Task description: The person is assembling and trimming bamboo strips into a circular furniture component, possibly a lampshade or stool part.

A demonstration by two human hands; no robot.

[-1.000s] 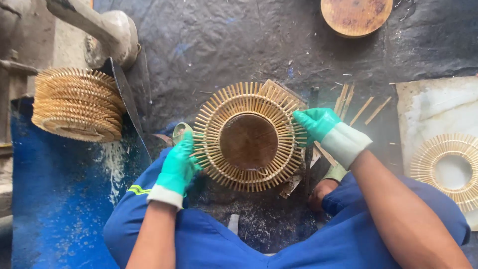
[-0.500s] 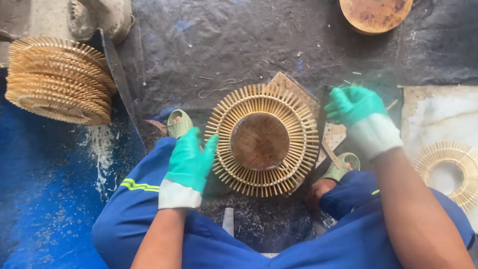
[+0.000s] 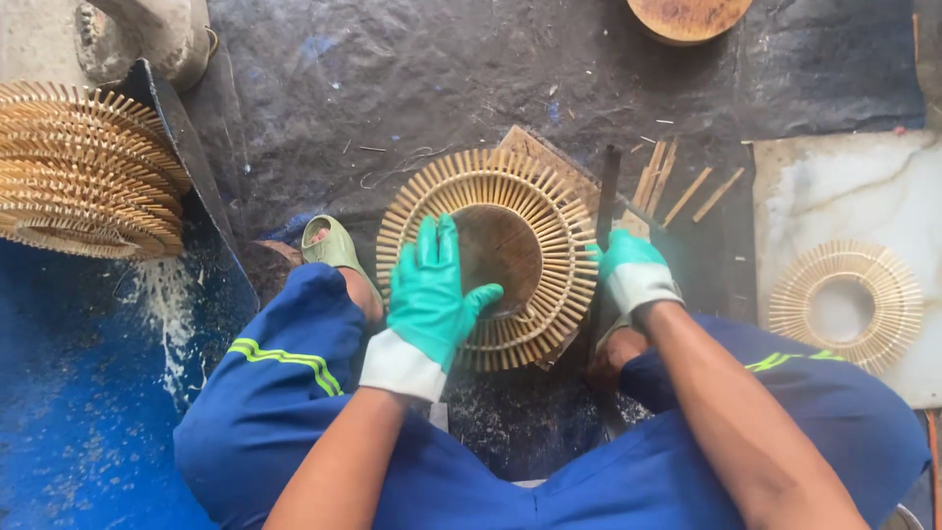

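Observation:
A round ring of short bamboo sticks (image 3: pixel 510 182) lies on the dark ground sheet between my knees, around a brown wooden disc (image 3: pixel 515 250). My left hand (image 3: pixel 429 290), in a green glove, lies flat on the ring's left side with fingers spread and the thumb at the disc's edge. At the ring's right edge, my gloved right hand (image 3: pixel 631 273) is closed around a dark flat blade (image 3: pixel 608 191) that points away from me.
A stack of similar bamboo rings (image 3: pixel 83 172) sits at the left over a blue sheet (image 3: pixel 78 393). One ring (image 3: pixel 846 304) lies on a white slab (image 3: pixel 834 186) at the right. Loose sticks (image 3: pixel 677 191), a round wooden disc (image 3: pixel 687 15), a green sandal (image 3: pixel 334 245).
My left hand moved from the ring's left rim onto its top. My right hand dropped from the upper right rim and closed on the dark blade.

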